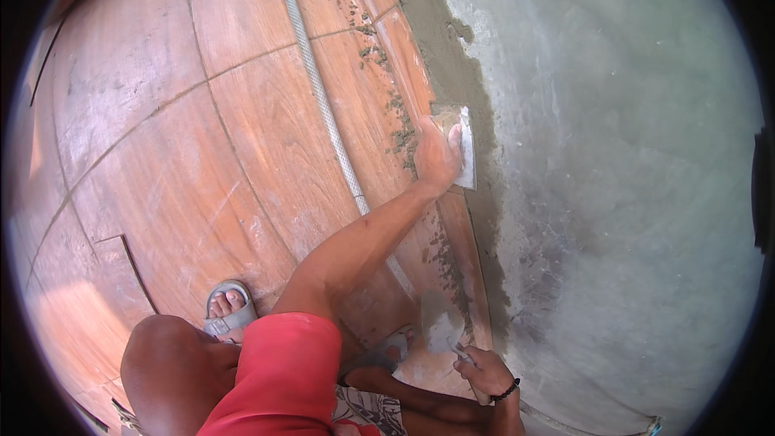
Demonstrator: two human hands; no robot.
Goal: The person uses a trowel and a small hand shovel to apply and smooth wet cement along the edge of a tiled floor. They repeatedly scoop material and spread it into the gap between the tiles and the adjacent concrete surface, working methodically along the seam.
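Note:
My left hand (pixel 437 155) is closed around a flat, pale smoothing blade (pixel 467 152). The blade lies against a strip of wet grey mortar (pixel 482 186) along the joint between tiles and wall. Lower down, the fingers of my right hand (pixel 487 373) wrap round the handle of a pointing trowel (pixel 441 324). Its broad blade, smeared with grey mortar, is held over the tiles near the skirting. A dark beaded bracelet circles my right wrist.
Wood-look tiles (pixel 250 137) cover the floor on the left. A ribbed pale hose (pixel 323 97) runs across them. Mortar crumbs (pixel 398 125) lie beside the tile skirting (pixel 408 56). A smooth grey cement surface (pixel 622 178) fills the right. My sandalled foot (pixel 229 307) rests on the tiles.

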